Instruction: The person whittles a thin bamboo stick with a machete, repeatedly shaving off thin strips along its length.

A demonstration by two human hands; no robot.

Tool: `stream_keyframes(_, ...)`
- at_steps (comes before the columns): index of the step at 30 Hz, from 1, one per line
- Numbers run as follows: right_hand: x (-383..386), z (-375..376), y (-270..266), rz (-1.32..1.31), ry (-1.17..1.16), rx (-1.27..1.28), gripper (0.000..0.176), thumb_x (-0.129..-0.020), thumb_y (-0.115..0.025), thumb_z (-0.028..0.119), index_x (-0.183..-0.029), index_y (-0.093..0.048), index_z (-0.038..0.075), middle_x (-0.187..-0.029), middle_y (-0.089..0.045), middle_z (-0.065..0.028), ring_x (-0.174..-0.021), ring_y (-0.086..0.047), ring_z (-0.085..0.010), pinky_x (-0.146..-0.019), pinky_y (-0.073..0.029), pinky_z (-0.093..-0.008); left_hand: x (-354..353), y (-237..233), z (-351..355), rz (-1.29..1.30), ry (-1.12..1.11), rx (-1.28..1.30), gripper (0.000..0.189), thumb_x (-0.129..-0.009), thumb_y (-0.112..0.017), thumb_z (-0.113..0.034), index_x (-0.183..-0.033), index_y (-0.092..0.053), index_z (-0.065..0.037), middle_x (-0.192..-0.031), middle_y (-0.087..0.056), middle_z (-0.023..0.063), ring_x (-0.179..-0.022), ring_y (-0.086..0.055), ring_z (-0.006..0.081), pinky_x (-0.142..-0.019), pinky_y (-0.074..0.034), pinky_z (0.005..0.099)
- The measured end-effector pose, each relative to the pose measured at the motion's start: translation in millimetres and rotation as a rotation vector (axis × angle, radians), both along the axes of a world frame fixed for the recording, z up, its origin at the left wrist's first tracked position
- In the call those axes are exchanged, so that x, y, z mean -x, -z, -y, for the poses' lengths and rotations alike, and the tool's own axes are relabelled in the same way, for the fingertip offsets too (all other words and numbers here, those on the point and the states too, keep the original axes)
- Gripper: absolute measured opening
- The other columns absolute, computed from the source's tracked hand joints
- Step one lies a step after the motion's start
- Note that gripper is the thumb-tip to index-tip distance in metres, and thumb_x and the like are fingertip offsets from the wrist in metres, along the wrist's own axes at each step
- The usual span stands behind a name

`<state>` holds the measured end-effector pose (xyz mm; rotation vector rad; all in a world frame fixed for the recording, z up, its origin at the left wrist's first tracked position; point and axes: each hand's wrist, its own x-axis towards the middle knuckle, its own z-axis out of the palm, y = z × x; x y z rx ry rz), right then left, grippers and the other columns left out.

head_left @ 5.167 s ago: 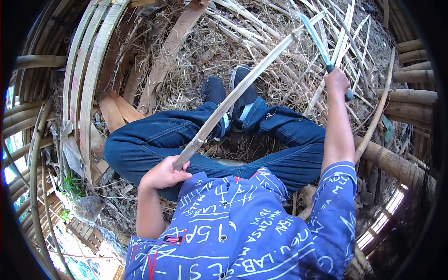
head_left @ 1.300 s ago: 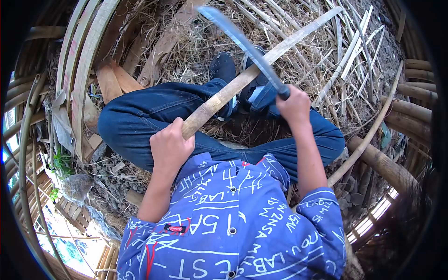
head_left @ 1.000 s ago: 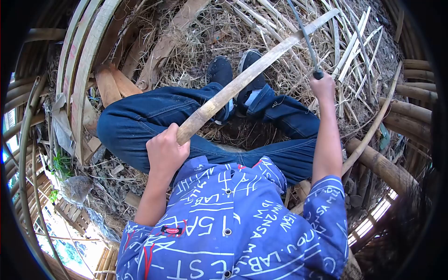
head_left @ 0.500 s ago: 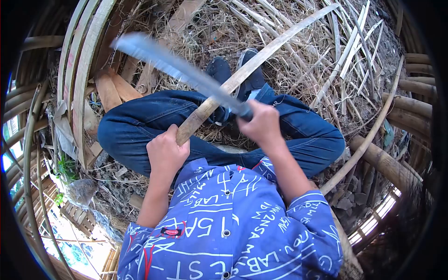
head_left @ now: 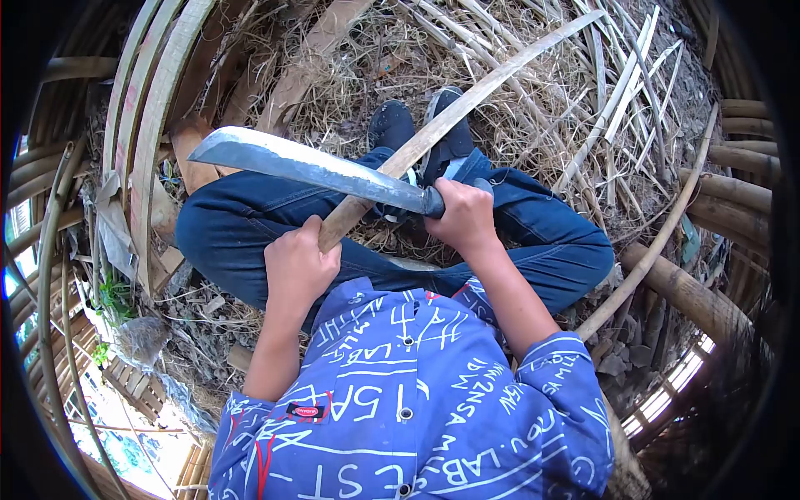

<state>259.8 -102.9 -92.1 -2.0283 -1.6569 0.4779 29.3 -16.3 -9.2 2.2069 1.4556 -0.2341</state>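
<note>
My left hand [head_left: 302,260] is closed round the near end of a long bamboo strip [head_left: 467,104], which slants away to the upper right over my shoes. In my right hand [head_left: 463,212] is the dark handle of a machete [head_left: 308,165]. Its broad steel blade points left and lies across the strip a short way beyond my left hand. The blade's tip is over my left knee. My legs, in blue jeans [head_left: 550,221], are folded under both hands.
Dry shavings [head_left: 350,79] cover the ground ahead. Pale split bamboo strips [head_left: 154,125] stand at the left, and thin slivers [head_left: 629,83] lie at the upper right. A thick bamboo pole [head_left: 692,292] is by my right knee. Slatted bamboo walls surround the spot.
The machete has come down and nearer to my body along the bamboo strip, its blade no longer blurred. My left hand has kept its hold on the strip in nearly the same place.
</note>
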Motion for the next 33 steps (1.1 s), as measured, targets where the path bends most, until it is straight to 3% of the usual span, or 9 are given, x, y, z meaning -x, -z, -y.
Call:
stream_keyframes(25, -13, 1, 4, 0.096, 0.018, -0.036, 0.028, -0.055, -0.073, 0.018, -0.073, -0.053, 0.008, -0.066, -0.06, -0.0097, -0.063, -0.063, -0.0304, -0.056, -0.05, -0.0419, 1, 0, 0, 0.024, -0.022, 0.024, 0.021, -0.07, -0.064, -0.021, -0.079, -0.056, -0.003, -0.068, -0.061, 0.0217, -0.072, -0.063, 0.0415, -0.063, -0.049, 0.0504)
stream_keyframes(27, -13, 1, 4, 0.094, 0.018, -0.038, 0.028, -0.055, -0.073, 0.018, -0.073, -0.053, 0.008, -0.066, -0.06, -0.0095, -0.062, -0.063, -0.0305, -0.056, -0.05, -0.042, 2, 2, 1, 0.027, 0.043, -0.046, 0.021, -0.07, -0.068, -0.02, -0.078, -0.056, -0.004, -0.066, -0.063, 0.0174, -0.066, -0.064, 0.0376, -0.059, -0.05, 0.0475)
stream_keyframes(33, -16, 4, 4, 0.092, 0.033, -0.043, 0.026, -0.056, -0.072, 0.018, -0.072, -0.054, 0.008, -0.066, -0.06, -0.0098, -0.062, -0.062, -0.0316, -0.057, -0.05, -0.0425, 3, 2, 1, 0.03, 0.031, -0.031, 0.021, -0.07, -0.067, -0.019, -0.078, -0.056, -0.004, -0.066, -0.063, 0.0173, -0.066, -0.064, 0.0377, -0.06, -0.05, 0.0481)
